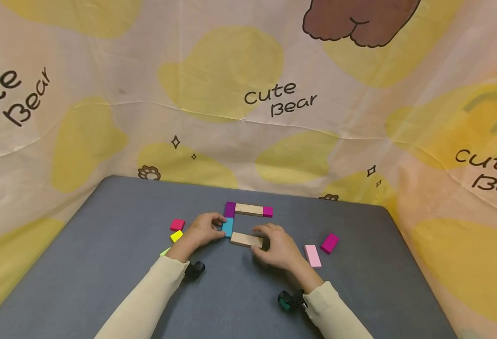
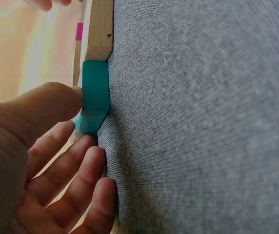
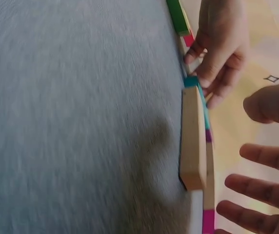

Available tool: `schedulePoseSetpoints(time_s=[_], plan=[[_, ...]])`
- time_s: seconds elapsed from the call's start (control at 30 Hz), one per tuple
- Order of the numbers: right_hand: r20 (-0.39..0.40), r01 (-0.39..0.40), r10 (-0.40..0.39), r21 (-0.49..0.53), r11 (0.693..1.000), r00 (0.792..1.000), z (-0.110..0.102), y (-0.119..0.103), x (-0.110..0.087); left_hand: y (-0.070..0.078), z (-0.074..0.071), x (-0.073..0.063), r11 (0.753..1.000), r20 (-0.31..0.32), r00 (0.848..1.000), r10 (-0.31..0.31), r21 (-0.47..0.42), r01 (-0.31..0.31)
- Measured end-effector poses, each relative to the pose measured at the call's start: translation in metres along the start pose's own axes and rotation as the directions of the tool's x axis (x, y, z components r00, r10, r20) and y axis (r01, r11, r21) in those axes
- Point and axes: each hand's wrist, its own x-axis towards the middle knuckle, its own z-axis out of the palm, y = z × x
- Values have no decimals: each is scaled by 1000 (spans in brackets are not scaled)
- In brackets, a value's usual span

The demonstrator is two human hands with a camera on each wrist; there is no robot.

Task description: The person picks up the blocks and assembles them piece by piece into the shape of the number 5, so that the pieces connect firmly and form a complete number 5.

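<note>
Head view: shows the near bar (image 1: 244,239) just left of the right hand (image 1: 276,247), right end toward the gap between thumb and fingers, long axis running leftward from there to the near end of the blue block (image 1: 228,228). Lies nearer the right hand than the left hand (image 1: 206,229), at nearly a right angle to the blue block, touching its near corner or very close to it. On the right, has thumb and fingers spread apart about the bar's end, with no clasp visible. On the left, has thumb and fingertips against the blue block; cannot tell a pinch from a light touch. Beyond the left fingertips, shows a purple block (image 1: 229,210), then rightward a far bar (image 1: 249,209) and a magenta block (image 1: 268,212). Right of the right hand, shows a pink block (image 1: 312,256); left of the left hand, a red block (image 1: 177,225) and a yellow block (image 1: 176,236). Looks like bare pale wood in both bars, squared, lightly grained, against smooth matt colour on the blue block; rests flat on grey, woven-looking cloth (image 1: 104,263).
</note>
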Motion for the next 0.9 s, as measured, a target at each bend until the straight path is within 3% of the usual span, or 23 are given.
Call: schedulePoseSetpoints(time_s=[0.37,0.9], plan=[[78,-5,7,-23,1000,997,-21,14,-11,-2,0,-2,1000,6,1000,-17,-14,17],[147,134,-106,-197,971,983,-53,55,-37,0,-1,0,1000,17,1000,-20,-13,20]])
